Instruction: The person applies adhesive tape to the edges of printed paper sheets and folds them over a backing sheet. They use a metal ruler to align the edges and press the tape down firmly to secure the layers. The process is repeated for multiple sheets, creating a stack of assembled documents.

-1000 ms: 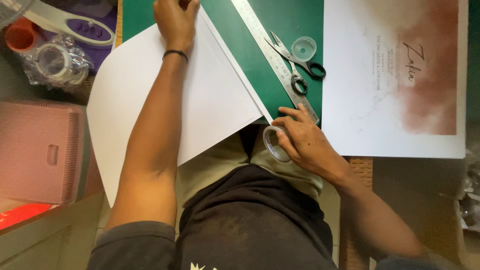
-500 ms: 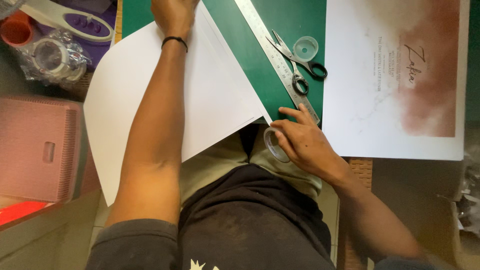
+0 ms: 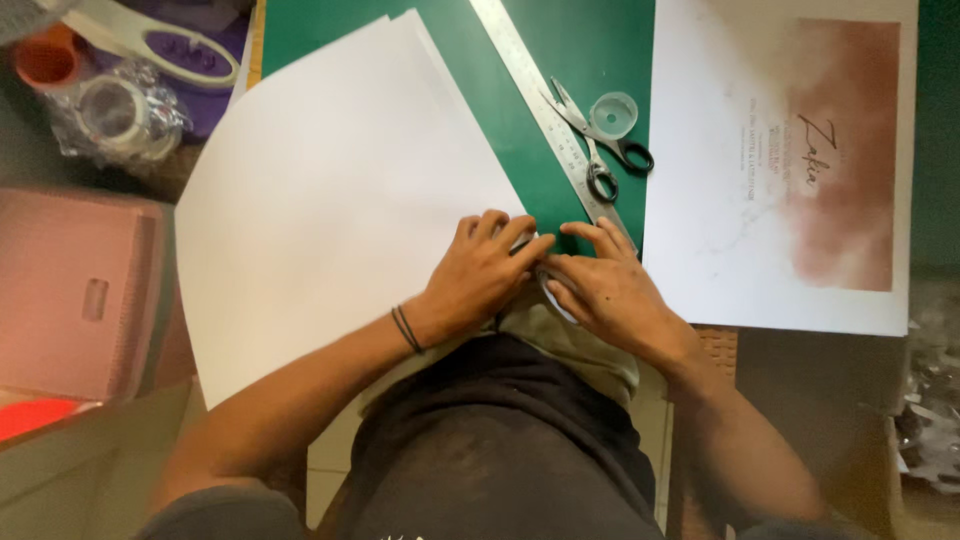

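My left hand [image 3: 483,272] and my right hand [image 3: 607,292] meet at the near edge of the green cutting mat [image 3: 470,60]. Between them is a clear tape roll [image 3: 551,296], mostly hidden under the fingers. My right hand holds the roll and my left fingertips pinch at its edge. My left palm lies on the near right corner of a large stack of white paper sheets [image 3: 330,190], which lies at an angle across the mat and overhangs the table's front edge.
A metal ruler [image 3: 535,95], scissors [image 3: 600,150] and a small clear lid [image 3: 613,113] lie just beyond my hands. A printed sheet with a reddish-brown wash [image 3: 790,160] is to the right. A pink box [image 3: 70,290], bagged tape rolls [image 3: 115,115] and an orange cup [image 3: 45,55] sit on the left.
My left hand has come back from the paper's far edge to its near right corner and joined my right hand at the tape roll. The paper has shifted slightly.
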